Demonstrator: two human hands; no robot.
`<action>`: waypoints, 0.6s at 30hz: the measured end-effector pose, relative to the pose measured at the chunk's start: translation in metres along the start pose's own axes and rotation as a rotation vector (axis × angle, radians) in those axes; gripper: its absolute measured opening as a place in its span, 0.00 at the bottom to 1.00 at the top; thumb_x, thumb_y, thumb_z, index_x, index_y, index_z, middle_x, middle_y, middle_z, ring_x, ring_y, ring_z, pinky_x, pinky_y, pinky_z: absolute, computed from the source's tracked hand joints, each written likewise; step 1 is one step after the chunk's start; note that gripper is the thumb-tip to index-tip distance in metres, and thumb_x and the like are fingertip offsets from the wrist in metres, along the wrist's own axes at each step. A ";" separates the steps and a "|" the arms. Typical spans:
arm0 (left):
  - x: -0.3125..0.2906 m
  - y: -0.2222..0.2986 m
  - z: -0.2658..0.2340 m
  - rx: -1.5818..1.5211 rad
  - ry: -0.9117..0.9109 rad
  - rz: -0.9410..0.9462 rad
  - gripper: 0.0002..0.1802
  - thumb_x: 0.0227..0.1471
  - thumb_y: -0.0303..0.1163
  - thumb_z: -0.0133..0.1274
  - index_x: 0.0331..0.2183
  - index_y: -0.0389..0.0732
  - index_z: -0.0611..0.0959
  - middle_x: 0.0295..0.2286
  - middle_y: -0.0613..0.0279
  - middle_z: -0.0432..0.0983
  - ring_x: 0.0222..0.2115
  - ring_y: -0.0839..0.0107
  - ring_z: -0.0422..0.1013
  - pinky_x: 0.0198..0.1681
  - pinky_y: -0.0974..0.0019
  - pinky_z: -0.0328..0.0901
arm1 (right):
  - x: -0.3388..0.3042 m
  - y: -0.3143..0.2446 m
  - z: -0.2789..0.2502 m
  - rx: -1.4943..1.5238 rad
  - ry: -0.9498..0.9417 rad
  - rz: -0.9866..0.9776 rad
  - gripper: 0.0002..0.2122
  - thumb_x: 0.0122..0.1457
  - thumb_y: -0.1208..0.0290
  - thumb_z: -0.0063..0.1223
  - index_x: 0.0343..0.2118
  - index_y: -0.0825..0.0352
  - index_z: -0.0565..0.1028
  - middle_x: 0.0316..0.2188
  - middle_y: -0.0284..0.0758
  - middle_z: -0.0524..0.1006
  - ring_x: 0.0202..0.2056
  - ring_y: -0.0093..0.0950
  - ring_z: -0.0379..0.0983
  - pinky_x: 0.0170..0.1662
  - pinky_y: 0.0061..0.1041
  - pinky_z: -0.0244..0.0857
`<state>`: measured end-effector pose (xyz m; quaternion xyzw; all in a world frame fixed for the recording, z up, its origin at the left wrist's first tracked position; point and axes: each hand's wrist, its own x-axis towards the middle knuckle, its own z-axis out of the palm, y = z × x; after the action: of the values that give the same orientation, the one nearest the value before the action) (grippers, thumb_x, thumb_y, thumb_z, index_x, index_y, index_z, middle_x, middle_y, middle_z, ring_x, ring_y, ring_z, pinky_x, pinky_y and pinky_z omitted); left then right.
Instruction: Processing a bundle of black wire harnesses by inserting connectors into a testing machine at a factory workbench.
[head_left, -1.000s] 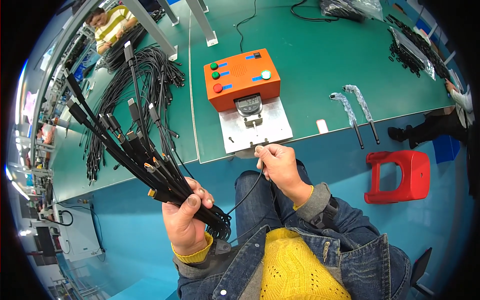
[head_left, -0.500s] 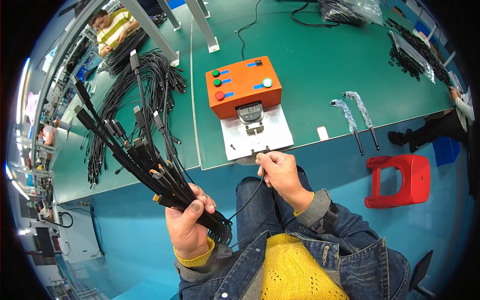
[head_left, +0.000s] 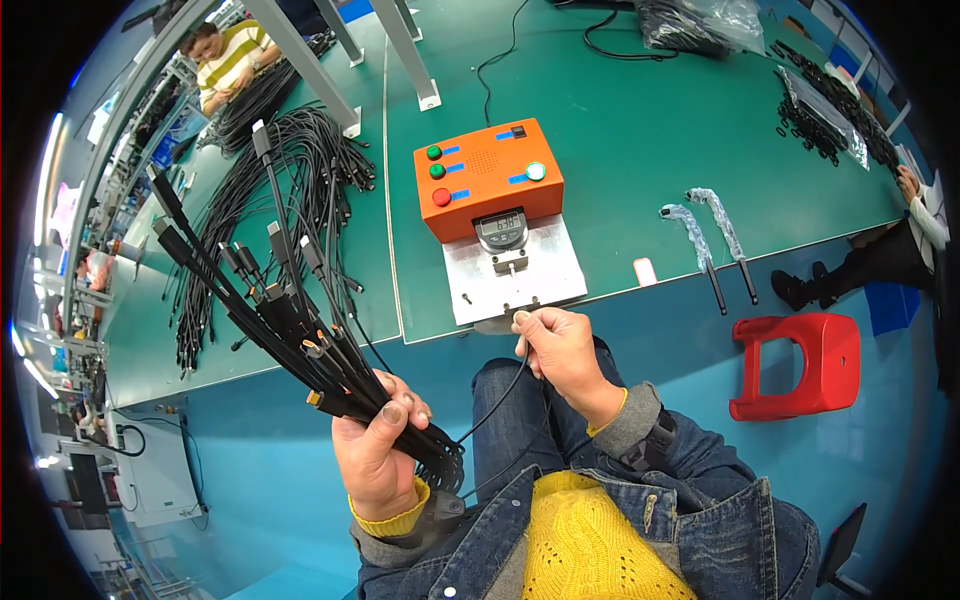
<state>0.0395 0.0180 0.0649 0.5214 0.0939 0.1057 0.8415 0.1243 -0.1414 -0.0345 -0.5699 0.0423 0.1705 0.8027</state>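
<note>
A thick bundle of black cables (head_left: 300,335) is wrapped in my left hand (head_left: 382,435), its many plug ends fanning up and left. My right hand (head_left: 562,355) pinches one black cable (head_left: 510,388) close to its end, at the front edge of a metal plate (head_left: 515,275). That cable runs back toward the bundle; its tip is hidden by my fingers and the plate's edge. On the plate sits a digital gauge (head_left: 501,230) with a small display. Behind it stands an orange box (head_left: 488,175) with green, red and white buttons.
A big pile of black cables (head_left: 290,170) lies on the green table (head_left: 600,130) at left, below grey metal posts (head_left: 300,60). Two plastic-wrapped rods (head_left: 715,230) overhang the table's edge at right. A red stool (head_left: 797,365) stands on the floor. Other people work far left and far right.
The digits on the gauge's display differ. Both hands keep their grip and have hardly moved; the whole view has shifted very slightly.
</note>
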 end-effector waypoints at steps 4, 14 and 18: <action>0.000 0.000 0.001 0.002 0.018 0.005 0.13 0.40 0.26 0.52 0.30 0.38 0.67 0.22 0.64 0.63 0.20 0.73 0.63 0.25 0.70 0.58 | 0.000 0.000 0.000 -0.016 0.001 0.000 0.11 0.53 0.67 0.46 0.21 0.72 0.71 0.12 0.31 0.69 0.09 0.12 0.58 0.10 0.11 0.51; 0.001 0.001 0.001 -0.061 0.012 0.009 0.12 0.37 0.23 0.55 0.27 0.35 0.69 0.20 0.60 0.66 0.19 0.71 0.64 0.25 0.68 0.61 | -0.001 -0.002 0.003 -0.030 0.020 0.019 0.11 0.53 0.67 0.47 0.21 0.71 0.71 0.12 0.30 0.69 0.09 0.12 0.58 0.11 0.11 0.51; 0.001 0.001 0.000 -0.064 0.023 -0.005 0.12 0.37 0.24 0.55 0.27 0.35 0.69 0.20 0.60 0.66 0.19 0.71 0.65 0.25 0.68 0.61 | 0.000 -0.001 0.003 -0.026 0.014 0.016 0.11 0.53 0.67 0.47 0.22 0.72 0.71 0.12 0.30 0.69 0.09 0.12 0.58 0.11 0.11 0.52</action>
<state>0.0408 0.0186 0.0663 0.4929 0.1013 0.1125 0.8568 0.1241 -0.1392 -0.0322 -0.5810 0.0503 0.1735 0.7936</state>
